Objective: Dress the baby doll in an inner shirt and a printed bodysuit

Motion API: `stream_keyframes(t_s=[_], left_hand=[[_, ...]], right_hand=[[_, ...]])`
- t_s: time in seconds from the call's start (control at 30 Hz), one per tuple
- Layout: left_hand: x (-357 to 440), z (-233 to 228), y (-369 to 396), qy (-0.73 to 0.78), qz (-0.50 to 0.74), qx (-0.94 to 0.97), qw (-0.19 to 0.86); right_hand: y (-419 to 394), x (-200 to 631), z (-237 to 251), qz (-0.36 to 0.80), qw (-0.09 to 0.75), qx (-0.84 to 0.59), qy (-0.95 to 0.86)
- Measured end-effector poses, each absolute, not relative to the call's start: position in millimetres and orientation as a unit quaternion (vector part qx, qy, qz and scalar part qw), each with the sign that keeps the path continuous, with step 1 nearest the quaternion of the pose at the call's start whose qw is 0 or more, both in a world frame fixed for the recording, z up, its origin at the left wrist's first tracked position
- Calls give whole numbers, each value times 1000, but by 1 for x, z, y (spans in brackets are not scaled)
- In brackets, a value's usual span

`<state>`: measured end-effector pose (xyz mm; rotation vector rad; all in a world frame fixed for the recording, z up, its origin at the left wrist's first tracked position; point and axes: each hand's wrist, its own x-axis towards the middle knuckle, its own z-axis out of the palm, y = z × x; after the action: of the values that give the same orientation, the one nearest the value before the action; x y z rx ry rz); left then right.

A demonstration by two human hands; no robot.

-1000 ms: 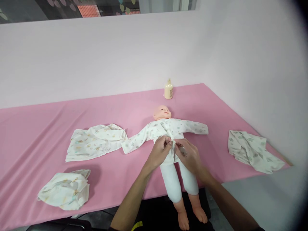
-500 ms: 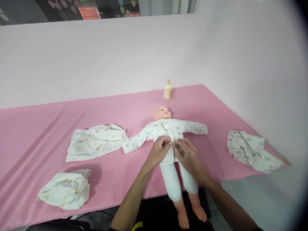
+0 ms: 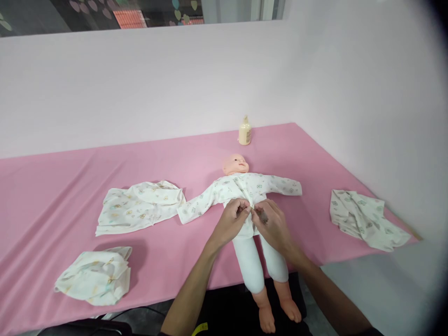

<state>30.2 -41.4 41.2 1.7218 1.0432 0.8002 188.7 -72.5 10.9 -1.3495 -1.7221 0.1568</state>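
A baby doll (image 3: 235, 164) lies on its back, its feet hanging past the table's front edge. It wears a white printed long-sleeved shirt (image 3: 229, 186) with both sleeves spread out, and its legs look plain white. Over the front of the shirt, my left hand (image 3: 233, 219) pinches the fabric near the middle with thumb and forefinger. Close beside it, my right hand (image 3: 271, 221) is also closed in a pinch on the shirt front. The fingertips of both hands nearly meet, and they hide the exact bit of cloth or fastening between them.
A pink-covered table (image 3: 157, 161) stands against the white wall. A cream pump bottle (image 3: 245, 132) is behind the doll's head. Printed baby garment (image 3: 140, 207) lies flat at left, touching the sleeve. A bundled cloth (image 3: 94, 276) is front left, a folded printed cloth (image 3: 366, 219) far right.
My right hand's fingers have shifted slightly at the shirt front. The left hand, the doll and the other things look the same.
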Motion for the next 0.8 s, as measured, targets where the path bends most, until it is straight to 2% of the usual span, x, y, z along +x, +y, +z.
stream_keyframes(t_s=[0.53,0.67,0.8], left_hand=[[25,40,-55,435,319,753,376],[23,42,-68,445,285,793,303],[17,37,-86,419,234,852,209]], right_hand=[[-72,189,6,6,444,-561,-699],[-73,189,10,10,442,-555,-704],[-79,193,16,64,464,-555,-688]])
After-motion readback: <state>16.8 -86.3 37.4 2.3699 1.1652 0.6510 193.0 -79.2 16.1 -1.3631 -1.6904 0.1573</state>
